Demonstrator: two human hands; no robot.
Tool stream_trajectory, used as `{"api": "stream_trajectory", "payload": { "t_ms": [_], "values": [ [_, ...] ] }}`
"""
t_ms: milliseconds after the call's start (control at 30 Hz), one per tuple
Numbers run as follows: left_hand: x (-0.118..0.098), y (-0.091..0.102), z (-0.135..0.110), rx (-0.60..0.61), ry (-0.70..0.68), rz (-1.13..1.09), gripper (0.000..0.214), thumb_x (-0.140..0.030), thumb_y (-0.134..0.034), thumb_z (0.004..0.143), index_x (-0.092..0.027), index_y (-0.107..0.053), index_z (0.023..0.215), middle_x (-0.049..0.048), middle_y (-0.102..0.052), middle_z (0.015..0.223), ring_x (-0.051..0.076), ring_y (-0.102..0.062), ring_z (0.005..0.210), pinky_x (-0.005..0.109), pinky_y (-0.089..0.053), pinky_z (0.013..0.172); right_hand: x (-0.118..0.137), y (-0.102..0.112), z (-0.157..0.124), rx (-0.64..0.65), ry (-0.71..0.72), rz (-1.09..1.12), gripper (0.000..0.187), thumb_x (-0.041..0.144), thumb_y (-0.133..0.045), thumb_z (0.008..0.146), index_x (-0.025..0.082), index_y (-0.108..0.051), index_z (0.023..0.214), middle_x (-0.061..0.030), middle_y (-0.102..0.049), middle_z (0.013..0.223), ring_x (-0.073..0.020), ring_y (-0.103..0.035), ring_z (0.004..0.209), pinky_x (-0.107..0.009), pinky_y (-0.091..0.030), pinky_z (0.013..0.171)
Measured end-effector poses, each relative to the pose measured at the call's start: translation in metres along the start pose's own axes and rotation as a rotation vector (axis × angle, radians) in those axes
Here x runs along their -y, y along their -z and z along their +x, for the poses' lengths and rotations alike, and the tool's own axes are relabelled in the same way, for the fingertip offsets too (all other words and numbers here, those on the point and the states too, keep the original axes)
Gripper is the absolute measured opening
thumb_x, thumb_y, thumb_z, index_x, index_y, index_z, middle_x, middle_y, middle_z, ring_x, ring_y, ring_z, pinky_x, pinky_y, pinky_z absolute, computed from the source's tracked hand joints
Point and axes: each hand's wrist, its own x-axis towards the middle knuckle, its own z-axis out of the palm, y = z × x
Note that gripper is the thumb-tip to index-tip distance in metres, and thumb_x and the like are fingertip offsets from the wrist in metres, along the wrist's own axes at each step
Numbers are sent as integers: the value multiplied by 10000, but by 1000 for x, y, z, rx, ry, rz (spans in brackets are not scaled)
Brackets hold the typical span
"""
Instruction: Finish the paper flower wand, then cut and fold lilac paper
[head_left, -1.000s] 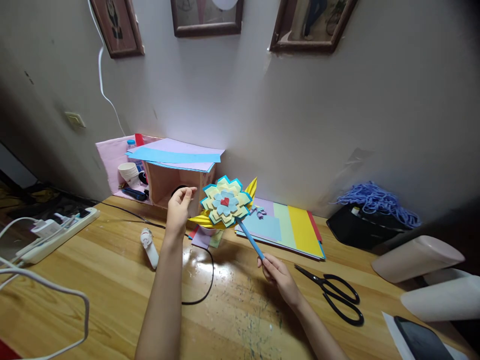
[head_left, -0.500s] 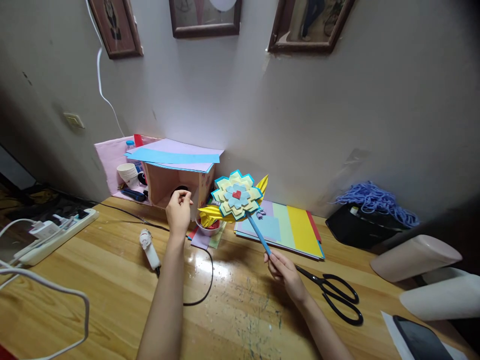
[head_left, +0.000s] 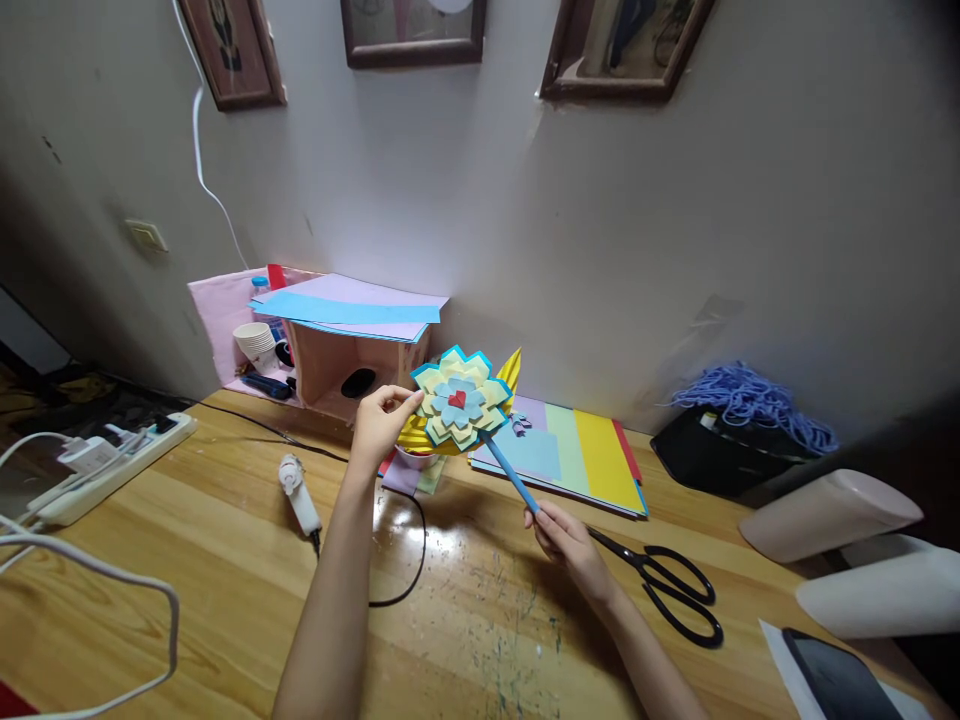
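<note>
A layered paper flower (head_left: 480, 420) in blue and pale yellow, with a red heart at its centre, is held up over the table. Its blue stem (head_left: 510, 475) is pinched low down by my right hand (head_left: 568, 545). My left hand (head_left: 377, 428) has thumb and fingers closed at the flower's left edge; whether they grip a petal or the yellow leaf behind is partly hidden. Behind the bloom, a pleated yellow paper leaf (head_left: 511, 374) sticks up at the right. Black scissors (head_left: 679, 590) lie just beyond my right hand.
At the back left stands a pink cardboard box (head_left: 322, 375) topped with paper sheets. A white glue gun (head_left: 298, 495) with a black cord lies left of my forearm. Coloured paper (head_left: 592, 455), a power strip (head_left: 120, 475), blue yarn (head_left: 750, 405) and a phone (head_left: 840, 675) surround the work area.
My left hand has moved right from in front of the box to the flower's left edge. The flower has shifted slightly left, while my right hand keeps its hold on the stem.
</note>
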Motion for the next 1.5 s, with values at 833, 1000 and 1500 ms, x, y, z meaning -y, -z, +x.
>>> {"api": "stream_trajectory", "payload": {
  "t_ms": [833,1000,1500],
  "values": [
    [-4,15,-2,156,-169,270,245,-368,-557,747,-154,-626,650,5,-523,661,116,-488,598,220,-360,540,3,9,0,50,14,-115,303,431,-415,865,155,-528,809,63,-242,530,-82,-204,475,-237,-142,446],
    [-5,18,-3,224,-202,289,266,-339,-490,793,-154,-608,643,12,-522,690,123,-521,631,225,-389,583,3,10,1,57,12,-122,305,430,-408,869,156,-530,814,62,-243,532,-83,-208,475,-241,-143,448],
    [44,27,11,-252,-130,468,176,-318,-590,691,-194,-708,726,36,-690,721,174,-616,652,265,-463,643,-7,22,3,38,-18,108,306,435,-433,861,148,-530,821,84,-194,499,-62,-120,429,-212,-85,407]
  ]
}}
